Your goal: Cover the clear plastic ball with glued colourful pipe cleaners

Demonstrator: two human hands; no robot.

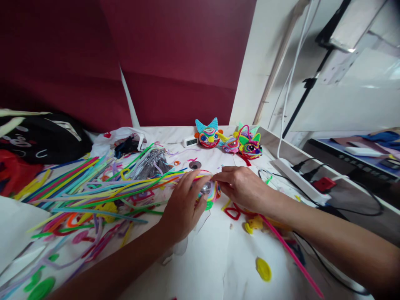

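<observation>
Between my hands sits a small round craft piece (208, 192) wound in colourful pipe cleaners, with a clear shiny part in its middle and green at its bottom. My left hand (184, 204) grips its left side, fingers curved over the top. At the upper right edge, my right hand (239, 185) is closed with thumb and fingertips together; whatever they pinch is too small to make out. A long pink pipe cleaner (290, 252) runs from under my right forearm toward the front right.
Pipe cleaners (93, 187) cover the left side. Behind are finished colourful figures (209, 139), a small white digital clock (190, 142) and a black bag (53, 137). A power strip (301, 183) with cables lies at right. A yellow oval (263, 269) rests in front.
</observation>
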